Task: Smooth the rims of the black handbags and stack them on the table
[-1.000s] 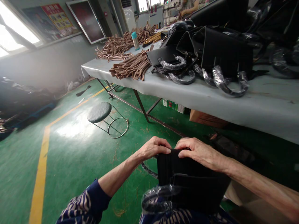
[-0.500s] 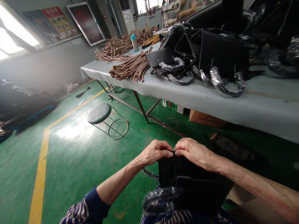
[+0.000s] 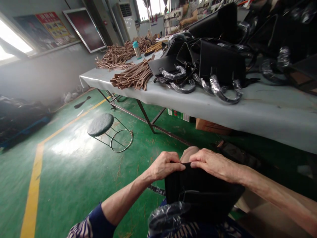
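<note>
While the black bag [image 3: 198, 188] rests on the person's lap, the left hand [image 3: 165, 165] and the right hand [image 3: 213, 163] both pinch its top edge, fingers curled closed on it. More bags [image 3: 218, 62] lie on the grey worktop [image 3: 260, 110] beyond.

Fingertips of left hand [image 3: 165, 165] and right hand [image 3: 213, 163] curl over top edge of black bag [image 3: 198, 191]; tips hidden behind it, can't tell what they pinch there. Plastic-wrapped handle [image 3: 165, 216] covers bag's lower left corner. Right forearm runs out of frame at right. Knee [image 3: 189, 153] mostly hidden behind bag. Table [image 3: 247, 112] cut by right edge; pile of bags [image 3: 223, 62] on it cut at top and right. Cardboard box [image 3: 210, 125] half hidden under table. Far person [image 3: 188, 13]: face blurred, body largely hidden. Poster [image 3: 47, 24] text too small to read. Dark heap [image 3: 19, 115] at left edge blurry, unidentifiable.
</note>
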`<state>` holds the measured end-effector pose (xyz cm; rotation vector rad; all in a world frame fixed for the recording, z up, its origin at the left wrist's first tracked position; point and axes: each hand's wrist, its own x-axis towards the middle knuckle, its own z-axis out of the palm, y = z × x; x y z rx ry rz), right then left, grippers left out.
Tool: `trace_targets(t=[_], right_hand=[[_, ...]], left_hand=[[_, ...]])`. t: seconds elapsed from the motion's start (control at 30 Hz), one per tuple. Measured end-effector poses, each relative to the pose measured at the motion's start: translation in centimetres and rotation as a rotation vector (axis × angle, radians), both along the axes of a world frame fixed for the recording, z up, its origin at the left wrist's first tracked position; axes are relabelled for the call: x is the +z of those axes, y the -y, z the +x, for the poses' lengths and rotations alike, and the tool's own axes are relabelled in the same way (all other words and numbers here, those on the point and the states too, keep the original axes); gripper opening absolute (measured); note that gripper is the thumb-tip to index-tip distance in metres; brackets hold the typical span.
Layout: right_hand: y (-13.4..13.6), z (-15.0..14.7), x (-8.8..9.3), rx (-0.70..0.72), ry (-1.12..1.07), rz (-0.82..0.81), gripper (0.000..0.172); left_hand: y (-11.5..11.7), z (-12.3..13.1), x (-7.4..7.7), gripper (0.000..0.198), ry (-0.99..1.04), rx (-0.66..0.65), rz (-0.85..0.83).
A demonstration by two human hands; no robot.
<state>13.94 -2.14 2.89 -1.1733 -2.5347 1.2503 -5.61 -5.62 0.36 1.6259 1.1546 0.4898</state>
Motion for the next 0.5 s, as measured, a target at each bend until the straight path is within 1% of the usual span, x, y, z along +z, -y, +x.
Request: trace_targets(t=[0.07,0.1,0.23,0.33,0.43,0.5], right_hand=[[0.0,0.8,0.2,0.048,0.031,0.009,0.026],[0.0,1.3,0.2,0.048,0.046,0.012,0.026],[-0.2,3.5,-0.7,-0.058,0.111,-0.007,0.028],[-0.1,4.8,-1.1,-0.085,0.14,-0.016,0.03],[0.3,5.3,-0.9,-0.094,0.118,0.002,0.031],[0.4,5.4,-0.6,-0.115,0.044,-0.028,0.031]], left_hand=[[0.2,0.2,0.2,0.022,0.016,-0.003,0.007],[0.4,0.2,0.3,0.022,0.022,-0.005,0.007],[0.7,0.3,0.5,0.023,0.002,0.027,0.0],[0.8,0.7,0.7,0.025,-0.02,0.033,0.014],[0.7,1.1,1.1,0.026,-0.053,0.025,0.015],[0.6,1.3,1.4,0.026,-0.076,0.034,0.016]])
